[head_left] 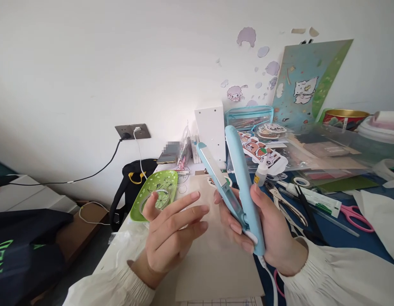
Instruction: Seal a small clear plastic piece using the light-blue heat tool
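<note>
A light blue mini hair straightener (246, 187) is gripped in my right hand (273, 225), its two arms spread apart in a V and pointing up. A pale flat plate shows on the inner side of its left arm, and a white cord runs down from its base. My left hand (174, 231) is raised to the left of it, fingers spread and bent, holding nothing. Behind that hand lies a green leaf-patterned tray (172, 180) with a clear round item in it. Beneath both hands is a beige board (216, 272).
Pliers (284, 206), pink-handled scissors (359, 219), a small glue bottle (260, 174) and a white tube (314, 197) lie on the right. At the back stand a white box (211, 127) and a blue clear pouch (249, 114). A phone (169, 154) rests near the wall.
</note>
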The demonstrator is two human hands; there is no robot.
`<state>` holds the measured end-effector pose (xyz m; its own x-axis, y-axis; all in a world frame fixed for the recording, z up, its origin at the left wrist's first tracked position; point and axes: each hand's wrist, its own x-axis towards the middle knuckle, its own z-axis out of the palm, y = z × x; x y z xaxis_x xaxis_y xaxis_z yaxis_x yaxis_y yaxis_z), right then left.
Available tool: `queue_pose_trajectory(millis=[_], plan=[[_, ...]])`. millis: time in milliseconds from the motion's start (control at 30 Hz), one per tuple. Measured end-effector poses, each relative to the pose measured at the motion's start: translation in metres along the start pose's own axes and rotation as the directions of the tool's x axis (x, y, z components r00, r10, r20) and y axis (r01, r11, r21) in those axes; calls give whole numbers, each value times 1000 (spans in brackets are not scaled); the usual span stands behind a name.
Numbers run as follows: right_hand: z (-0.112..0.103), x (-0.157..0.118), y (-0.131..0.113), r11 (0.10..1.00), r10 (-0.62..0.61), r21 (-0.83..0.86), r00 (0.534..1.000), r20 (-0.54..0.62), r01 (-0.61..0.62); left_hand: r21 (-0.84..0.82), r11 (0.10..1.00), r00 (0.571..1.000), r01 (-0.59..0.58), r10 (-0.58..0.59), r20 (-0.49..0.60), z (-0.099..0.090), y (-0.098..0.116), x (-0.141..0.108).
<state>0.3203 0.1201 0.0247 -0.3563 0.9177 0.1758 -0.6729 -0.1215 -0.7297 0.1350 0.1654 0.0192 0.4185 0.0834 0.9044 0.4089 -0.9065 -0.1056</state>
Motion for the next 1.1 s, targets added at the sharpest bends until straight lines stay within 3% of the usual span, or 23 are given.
queue_pose_trajectory(millis=[300, 467, 600, 733, 867, 1000, 1100], plan=[[2, 0, -2, 996, 21, 88, 996, 91, -29, 54, 998, 992, -14, 7, 124, -13, 3, -3], [1, -1, -1, 998, 34, 55, 994, 106, -40, 86, 970, 973, -229, 227, 31, -11, 2, 7], [-2, 3, -1, 999, -8, -44, 999, -53, 5, 138, 974, 982, -179, 186, -35, -9, 5, 11], [-6, 9, -1, 995, -23, -105, 965, -262, -5, 157, 979, 988, -130, 141, -57, -9, 7, 9], [-9, 11, -1, 974, -15, -216, 939, -343, -64, 152, 980, 988, -126, 138, -73, -9, 5, 8], [-12, 12, 1, 892, 30, -398, 908, -419, -213, 144, 980, 987, -135, 145, -62, -9, 2, 7], [-11, 12, 4, 678, -15, -664, 898, -439, -314, 145, 979, 984, -143, 157, -86, -7, -1, 5]])
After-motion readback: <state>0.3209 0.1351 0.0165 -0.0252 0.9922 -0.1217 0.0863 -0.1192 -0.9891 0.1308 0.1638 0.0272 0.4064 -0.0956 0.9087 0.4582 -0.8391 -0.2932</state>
